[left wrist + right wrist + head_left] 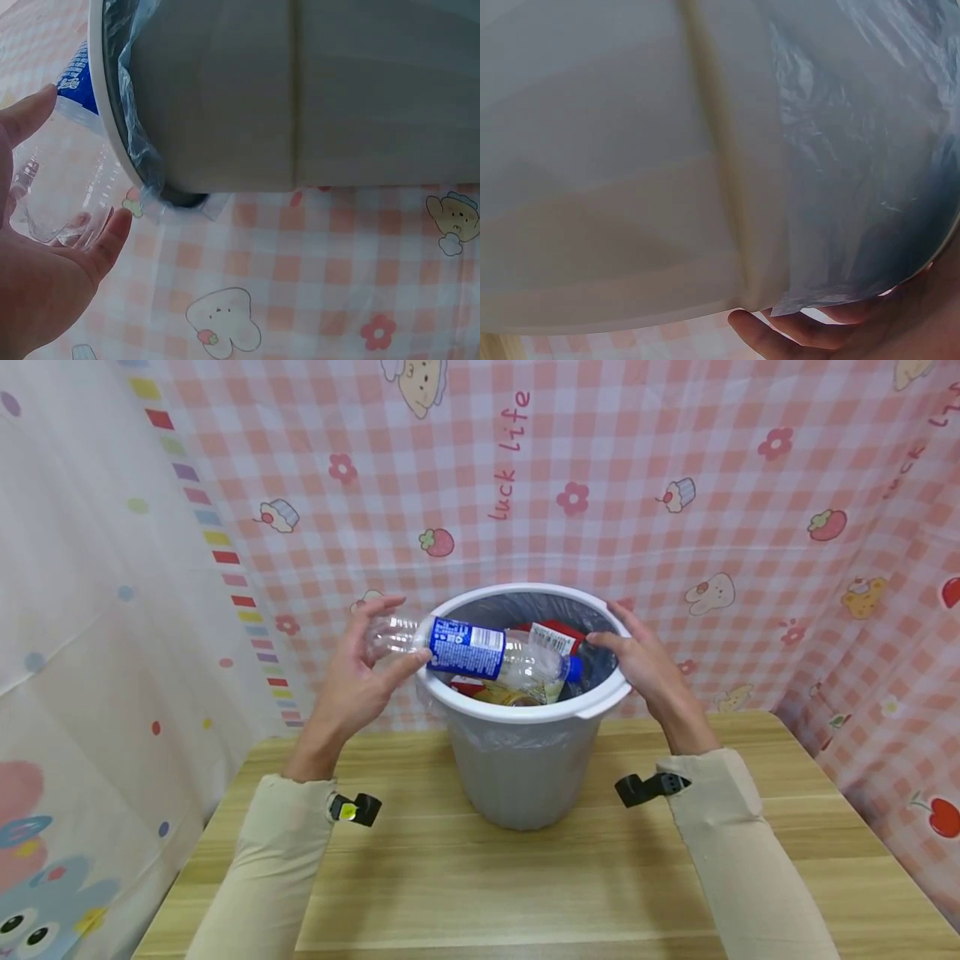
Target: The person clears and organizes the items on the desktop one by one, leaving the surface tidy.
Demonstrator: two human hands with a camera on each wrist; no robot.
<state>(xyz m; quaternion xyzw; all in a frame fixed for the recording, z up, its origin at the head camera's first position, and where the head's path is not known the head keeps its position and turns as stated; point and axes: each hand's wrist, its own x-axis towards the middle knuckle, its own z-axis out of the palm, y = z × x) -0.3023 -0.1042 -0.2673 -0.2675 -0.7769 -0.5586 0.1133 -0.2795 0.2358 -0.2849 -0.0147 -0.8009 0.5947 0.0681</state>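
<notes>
My left hand (pixel 360 672) grips a clear plastic bottle (pixel 525 662) near its base, with the thumb on the near side and the fingers behind. The bottle lies sideways over the mouth of a grey trash can (pixel 517 768); its blue label (pixel 467 647) faces up and its blue cap (pixel 573 669) points right. In the left wrist view the bottle's base (pixel 64 180) sits between thumb and fingers. My right hand (pixel 648 660) holds the can's white rim at the right, thumb over the inside and fingers along the outside wall, as the right wrist view shows.
The can stands on a wooden table (pixel 480 893) and has a thin plastic liner (pixel 840 150) folded over its rim. Inside lie wrappers, among them a red and white one (pixel 555 637). A pink checked curtain (pixel 480 485) hangs close behind.
</notes>
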